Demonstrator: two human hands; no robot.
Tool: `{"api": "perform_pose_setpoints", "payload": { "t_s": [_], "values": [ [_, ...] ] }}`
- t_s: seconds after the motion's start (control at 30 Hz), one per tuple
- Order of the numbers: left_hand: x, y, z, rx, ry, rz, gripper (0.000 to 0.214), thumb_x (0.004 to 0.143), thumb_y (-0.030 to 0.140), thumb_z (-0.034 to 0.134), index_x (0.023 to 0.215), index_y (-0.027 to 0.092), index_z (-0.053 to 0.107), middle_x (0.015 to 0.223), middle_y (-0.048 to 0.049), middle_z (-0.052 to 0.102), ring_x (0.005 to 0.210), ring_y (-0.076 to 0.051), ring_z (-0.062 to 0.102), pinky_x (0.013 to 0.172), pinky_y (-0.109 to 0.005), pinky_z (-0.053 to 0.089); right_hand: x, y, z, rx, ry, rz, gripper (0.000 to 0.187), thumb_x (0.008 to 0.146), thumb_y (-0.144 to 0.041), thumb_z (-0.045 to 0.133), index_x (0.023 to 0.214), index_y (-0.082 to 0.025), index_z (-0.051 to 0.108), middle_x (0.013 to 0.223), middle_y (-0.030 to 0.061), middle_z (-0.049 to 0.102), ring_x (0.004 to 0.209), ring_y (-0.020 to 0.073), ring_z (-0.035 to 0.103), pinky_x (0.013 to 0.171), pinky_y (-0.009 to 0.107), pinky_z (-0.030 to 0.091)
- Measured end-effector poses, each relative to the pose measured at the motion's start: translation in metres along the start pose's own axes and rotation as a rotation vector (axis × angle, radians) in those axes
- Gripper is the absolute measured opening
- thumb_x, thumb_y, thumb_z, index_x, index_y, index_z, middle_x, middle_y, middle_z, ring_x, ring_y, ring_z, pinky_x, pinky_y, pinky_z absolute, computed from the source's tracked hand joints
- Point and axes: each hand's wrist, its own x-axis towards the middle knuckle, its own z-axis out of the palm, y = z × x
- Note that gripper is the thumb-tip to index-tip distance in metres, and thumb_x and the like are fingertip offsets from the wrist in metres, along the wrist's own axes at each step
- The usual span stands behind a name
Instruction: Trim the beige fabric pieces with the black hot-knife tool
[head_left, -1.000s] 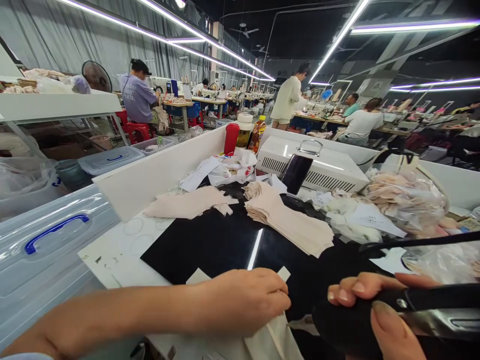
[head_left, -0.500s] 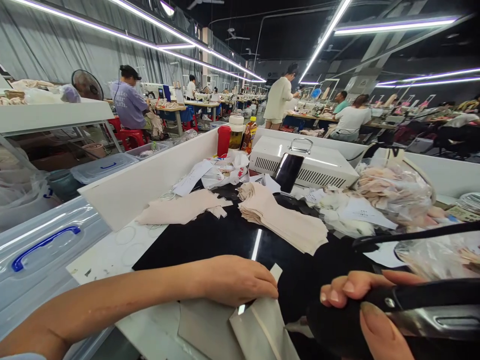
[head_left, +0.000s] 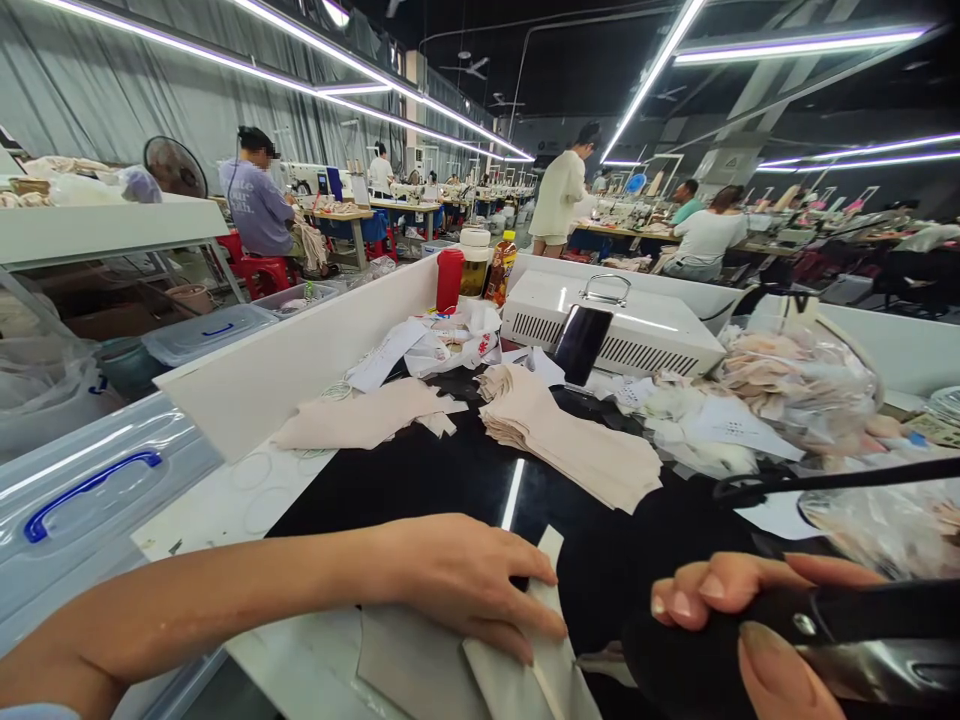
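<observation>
My left hand [head_left: 461, 572] lies on a pale grey-beige fabric piece [head_left: 547, 650] with a narrow strip along it, fingers spread and pressing from above. Under my left wrist is another grey-beige piece [head_left: 416, 655]. My right hand [head_left: 757, 610] is closed around the black handle of what looks like an iron [head_left: 690, 655] with metal parts, cut off at the right edge. Its tip is close to the fabric's right side; I cannot tell whether they touch. Beyond my hands lie a stack of beige cut pieces [head_left: 570, 440] and a smaller beige pile [head_left: 360, 412].
A black cable [head_left: 840, 480] runs above my right hand. Behind the stacks stand a phone [head_left: 583, 345], a white metal box [head_left: 637, 325], a red container [head_left: 449, 282] and a drink bottle [head_left: 501, 268]. Bagged fabric [head_left: 795, 380] sits at right. Other people work farther off.
My left fingers have gone from bunched together at the fabric's edge to spread over the strip. My right hand with the iron has shifted slightly right and down.
</observation>
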Motion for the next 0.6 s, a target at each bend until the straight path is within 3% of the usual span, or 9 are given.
{"api": "perform_pose_setpoints", "payload": {
  "t_s": [0.27,0.6],
  "values": [
    [0.0016,0.0044,0.0035,0.019,0.074,0.042,0.034,0.105,0.052,0.074,0.131,0.032,0.079,0.134,-0.0130,0.067,0.112,-0.022,0.071,0.103,-0.032,0.061,0.0011,0.0023,0.0008,0.019,-0.018,-0.013,0.042,0.081,-0.032,0.095,0.116,-0.033,0.071,0.078,-0.0042,0.066,0.058,0.0164,0.061,0.054,0.033,0.064],
    [0.0043,0.0098,-0.0045,0.047,0.044,0.033,0.035,0.104,0.054,0.074,0.132,0.032,0.078,0.133,-0.0144,0.068,0.118,-0.023,0.069,0.108,-0.034,0.060,0.0006,0.0026,-0.0010,0.004,0.002,0.003,0.040,0.077,-0.030,0.097,0.109,-0.032,0.073,0.075,-0.0039,0.064,0.058,0.0168,0.061,0.055,0.035,0.065]
  ]
}}
